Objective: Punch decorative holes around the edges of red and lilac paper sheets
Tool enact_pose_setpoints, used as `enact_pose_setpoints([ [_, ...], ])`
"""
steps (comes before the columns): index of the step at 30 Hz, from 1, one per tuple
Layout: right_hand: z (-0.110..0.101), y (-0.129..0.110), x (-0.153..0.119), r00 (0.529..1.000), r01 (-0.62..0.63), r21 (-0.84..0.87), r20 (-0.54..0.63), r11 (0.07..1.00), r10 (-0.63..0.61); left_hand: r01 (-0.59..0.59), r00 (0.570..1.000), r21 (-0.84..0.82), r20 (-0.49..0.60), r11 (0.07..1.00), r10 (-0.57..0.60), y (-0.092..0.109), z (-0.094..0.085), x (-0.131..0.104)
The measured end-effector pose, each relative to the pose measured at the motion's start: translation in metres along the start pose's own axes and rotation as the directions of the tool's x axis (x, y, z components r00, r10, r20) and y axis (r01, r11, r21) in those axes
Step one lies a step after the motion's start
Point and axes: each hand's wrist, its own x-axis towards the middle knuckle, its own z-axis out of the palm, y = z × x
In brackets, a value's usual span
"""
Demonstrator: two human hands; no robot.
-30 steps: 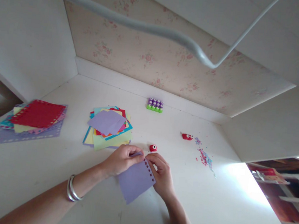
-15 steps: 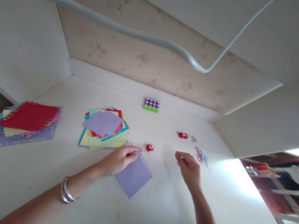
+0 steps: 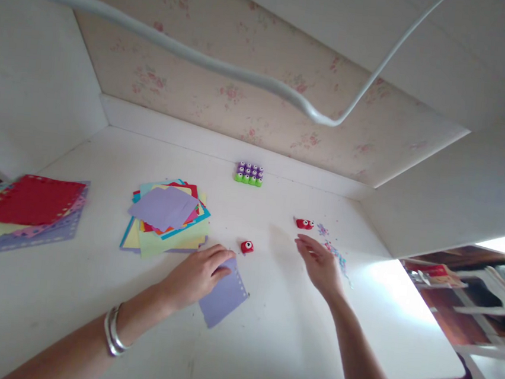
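A sheet of purple paper (image 3: pixel 224 297) lies on the white table, with a row of punched holes along its right edge. My left hand (image 3: pixel 202 274) pinches its upper left part between thumb and fingers, hiding that corner. A red craft punch (image 3: pixel 247 247) with a white-and-black top stands just beyond the sheet. My right hand (image 3: pixel 317 261) hovers over the table, fingers stretched forward and slightly apart, with nothing visible in them. Just beyond its fingertips are more red craft punches (image 3: pixel 305 224), side by side. Small paper cutouts (image 3: pixel 335 256) are scattered beside this hand, partly hidden by it.
A stack of coloured paper (image 3: pixel 165 208) lies left of centre. Farther left is a pile of punched sheets (image 3: pixel 32 201), red on top. Purple and green craft punches (image 3: pixel 249 173) stand in rows near the back wall. A white cable (image 3: pixel 245 75) crosses the upper view.
My right hand has moved forward, closer to the red punches, and its fingers have parted a little. My left hand stays on the purple paper. The view has shifted slightly.
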Motion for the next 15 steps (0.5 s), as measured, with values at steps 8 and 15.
enact_pose_setpoints([
  [8, 0.073, -0.065, -0.03, 0.903, 0.227, 0.217, 0.319, 0.949, -0.289, 0.203, 0.978, -0.199, 0.001, 0.959, -0.207, -0.006, -0.007, 0.003],
  [15, 0.086, -0.064, -0.026, 0.93, 0.218, 0.149, 0.268, 0.965, -0.251, 0.216, 0.976, -0.2, 0.017, 0.956, -0.217, -0.003, -0.011, 0.004],
])
